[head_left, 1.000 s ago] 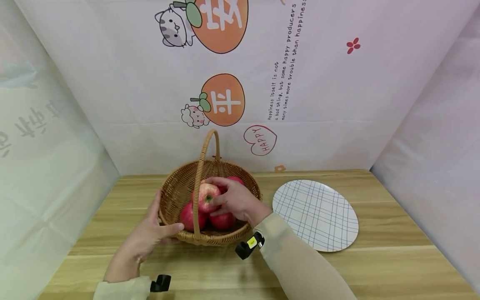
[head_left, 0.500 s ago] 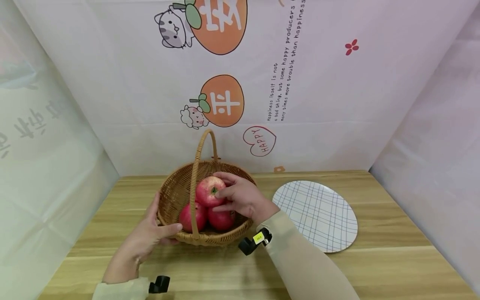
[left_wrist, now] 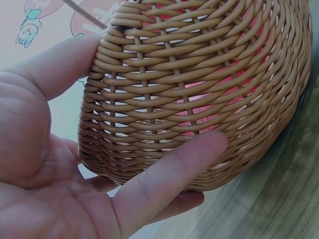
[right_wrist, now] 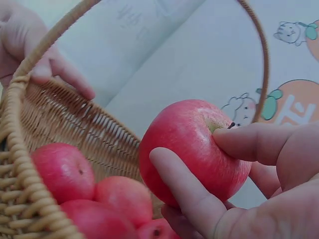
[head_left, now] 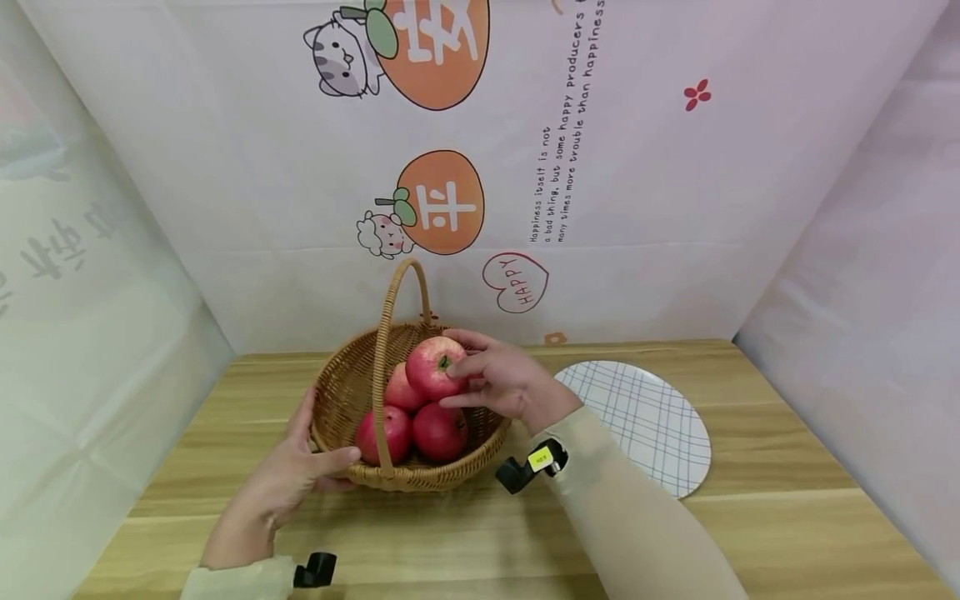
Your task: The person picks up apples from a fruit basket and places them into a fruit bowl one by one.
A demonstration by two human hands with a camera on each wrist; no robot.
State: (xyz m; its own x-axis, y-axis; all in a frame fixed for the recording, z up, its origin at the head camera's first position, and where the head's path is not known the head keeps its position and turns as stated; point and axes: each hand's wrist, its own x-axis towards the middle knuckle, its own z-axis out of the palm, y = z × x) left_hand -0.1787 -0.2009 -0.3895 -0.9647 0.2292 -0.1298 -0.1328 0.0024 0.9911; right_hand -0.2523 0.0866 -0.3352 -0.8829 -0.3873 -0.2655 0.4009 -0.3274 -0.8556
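A red apple (head_left: 431,365) with a short stem is held by my right hand (head_left: 512,380), above the other apples and near the right side of the wicker basket (head_left: 450,477). The right wrist view shows fingers and thumb around this apple (right_wrist: 182,144), the thumb near its stem. Below it, several red apples (head_left: 440,433) lie in the basket. My left hand (head_left: 283,477) grips the basket's left rim. Its thumb lies over the edge, and the left wrist view shows its fingers against the outer weave (left_wrist: 164,94).
An oval white plate with a checked line pattern (head_left: 645,421) lies to the right on the wooden table (head_left: 420,542), partly behind my right forearm. The basket's tall handle (head_left: 384,350) arches over it. A printed white cloth (head_left: 637,208) stands close behind.
My right hand has lifted the apple up and to the right from among the others, uncovering another apple beneath. My left hand stays on the basket rim.
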